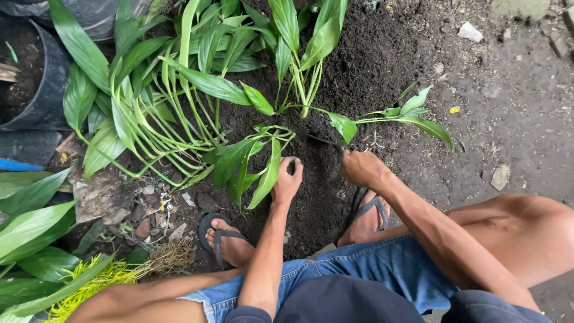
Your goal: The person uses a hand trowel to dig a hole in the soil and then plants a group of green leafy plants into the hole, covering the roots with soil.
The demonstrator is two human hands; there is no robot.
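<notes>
We've got a small green plant (257, 164) w/ long strap leaves, lying low on the dark soil mound (359, 66), just in front of us. Our left hand (287, 179) sits at its base, fingers curled in a loose fist round the stems or pressed into the dirt beside them; can't tell which, the leaves hide the contact. Our right hand (362, 167) is knuckles-down in the soil just beside it, fingers buried, so we can't tell if it's closed on anything.

Further out: a second plantlet (308, 78) stands upright in the mound behind, another thin one (412, 113) leans to the right, and a big pile of uprooted plants (155, 101) lies to the left. Black pots (42, 90) at far left. Our feet in flip-flops (224, 236) straddle the spot.

Risks, as we judge it: stems look thin and floppy, so a hard squeeze or tug could snap them at the base. Loose soil may not hold the plant upright, so it could flop over. Neighbouring leaves are close enough to get crushed under our wrist.
</notes>
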